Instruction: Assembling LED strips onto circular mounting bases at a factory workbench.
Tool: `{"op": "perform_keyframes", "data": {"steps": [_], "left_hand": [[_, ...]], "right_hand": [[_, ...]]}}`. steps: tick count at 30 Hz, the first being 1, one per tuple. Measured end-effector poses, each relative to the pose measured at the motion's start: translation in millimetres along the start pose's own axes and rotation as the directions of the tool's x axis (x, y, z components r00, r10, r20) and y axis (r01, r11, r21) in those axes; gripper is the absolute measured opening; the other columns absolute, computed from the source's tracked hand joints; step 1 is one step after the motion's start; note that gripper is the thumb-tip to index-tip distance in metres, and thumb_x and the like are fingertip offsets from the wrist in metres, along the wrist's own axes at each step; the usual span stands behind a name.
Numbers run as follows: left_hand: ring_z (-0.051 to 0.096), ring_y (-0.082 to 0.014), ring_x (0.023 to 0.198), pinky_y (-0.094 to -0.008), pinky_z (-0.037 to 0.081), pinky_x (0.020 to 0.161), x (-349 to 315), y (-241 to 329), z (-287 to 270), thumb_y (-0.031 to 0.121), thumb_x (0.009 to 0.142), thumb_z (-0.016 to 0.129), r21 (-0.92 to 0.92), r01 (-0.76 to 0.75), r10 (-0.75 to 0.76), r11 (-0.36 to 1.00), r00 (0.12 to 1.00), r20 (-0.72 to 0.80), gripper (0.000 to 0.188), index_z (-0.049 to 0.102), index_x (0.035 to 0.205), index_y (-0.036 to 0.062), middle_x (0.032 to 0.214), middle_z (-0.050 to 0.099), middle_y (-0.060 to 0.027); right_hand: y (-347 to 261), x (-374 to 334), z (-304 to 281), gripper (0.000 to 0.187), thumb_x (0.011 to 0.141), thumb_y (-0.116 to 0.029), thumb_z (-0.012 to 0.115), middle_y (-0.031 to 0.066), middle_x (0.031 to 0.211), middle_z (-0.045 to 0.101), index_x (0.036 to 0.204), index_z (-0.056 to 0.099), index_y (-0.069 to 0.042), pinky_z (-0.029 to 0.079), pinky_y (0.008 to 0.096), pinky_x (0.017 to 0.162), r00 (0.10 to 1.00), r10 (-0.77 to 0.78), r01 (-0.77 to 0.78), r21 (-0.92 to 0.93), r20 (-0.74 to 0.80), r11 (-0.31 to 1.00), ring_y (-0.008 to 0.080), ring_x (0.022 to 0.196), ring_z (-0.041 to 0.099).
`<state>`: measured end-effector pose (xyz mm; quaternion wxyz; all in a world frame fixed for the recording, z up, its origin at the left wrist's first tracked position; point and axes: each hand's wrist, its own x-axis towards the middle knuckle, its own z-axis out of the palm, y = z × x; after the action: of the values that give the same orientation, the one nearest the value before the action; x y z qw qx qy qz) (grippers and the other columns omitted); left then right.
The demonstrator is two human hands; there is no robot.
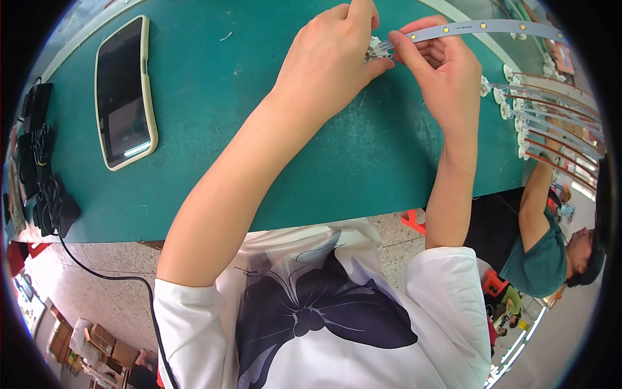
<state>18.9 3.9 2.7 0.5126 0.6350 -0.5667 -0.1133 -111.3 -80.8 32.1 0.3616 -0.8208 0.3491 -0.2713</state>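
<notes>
Near the far edge of the green table, my left hand (327,61) is closed around a small whitish clear plastic piece (374,49), with part of it hidden by the fingers. My right hand (450,78) pinches the end of a pale LED strip (483,26) between thumb and fingers. Small yellow LEDs dot the strip, which arcs away to the right past the table's edge. Its end meets or nearly meets the plastic piece between my two hands; whether they are joined I cannot tell.
A phone in a cream case (123,94) lies on the green tabletop (214,84) at left. Black cables (45,175) are heaped at the left edge. Several strips with clear plastic ends (521,123) lie at right, where a co-worker (541,259) sits close by.
</notes>
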Motion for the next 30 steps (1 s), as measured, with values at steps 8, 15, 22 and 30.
{"op": "perform_keyframes", "data": {"steps": [8,15,22,30], "left_hand": [[0.06,-0.0417,0.079,-0.0454,0.048,0.066,0,-3,1,0.01,0.074,0.073,-0.007,-0.001,0.001,1.0,1.0,-0.001,0.037,0.044,0.095,0.0023,0.082,0.059,-0.0218],[0.06,-0.0412,0.084,-0.0455,0.05,0.07,-3,-5,3,0.013,0.076,0.072,0.034,0.001,-0.002,0.999,1.0,0.005,0.037,0.045,0.098,0.0021,0.086,0.059,-0.0222],[0.06,-0.0406,0.085,-0.0449,0.05,0.073,-2,-1,-1,0.014,0.076,0.072,0.042,0.033,-0.035,0.999,0.998,0.049,0.038,0.045,0.1,0.0014,0.087,0.06,-0.0223],[0.061,-0.0393,0.086,-0.0442,0.051,0.074,-2,0,-1,0.012,0.076,0.073,0.049,0.03,-0.032,0.998,0.998,0.05,0.038,0.046,0.099,0.0001,0.088,0.06,-0.0225]], "right_hand": [[-19,-5,2,0.008,0.091,-0.006,0.061,0.0057,0.07,0.063,0.088,0.061,0.002,0.047,0.0249,0.057,0.986,-0.165,0.169,-0.288,0.039,0.943,0.0085,0.064,0.061],[-3,-4,7,0.009,0.087,-0.007,0.068,0.0024,0.076,0.065,0.091,0.063,0.0,0.049,0.0208,0.065,0.988,-0.151,0.148,-0.133,-0.011,0.98,0.0073,0.07,0.063],[-5,-3,6,0.009,0.088,-0.007,0.067,0.0029,0.077,0.066,0.093,0.063,-0.001,0.05,0.0218,0.065,0.991,-0.133,0.134,-0.176,0.017,0.975,0.0085,0.072,0.065],[1,-2,5,0.009,0.089,-0.007,0.066,0.003,0.078,0.065,0.094,0.063,0.0,0.05,0.0221,0.065,0.983,-0.176,0.181,-0.202,0.042,0.963,0.0087,0.072,0.065]]}}
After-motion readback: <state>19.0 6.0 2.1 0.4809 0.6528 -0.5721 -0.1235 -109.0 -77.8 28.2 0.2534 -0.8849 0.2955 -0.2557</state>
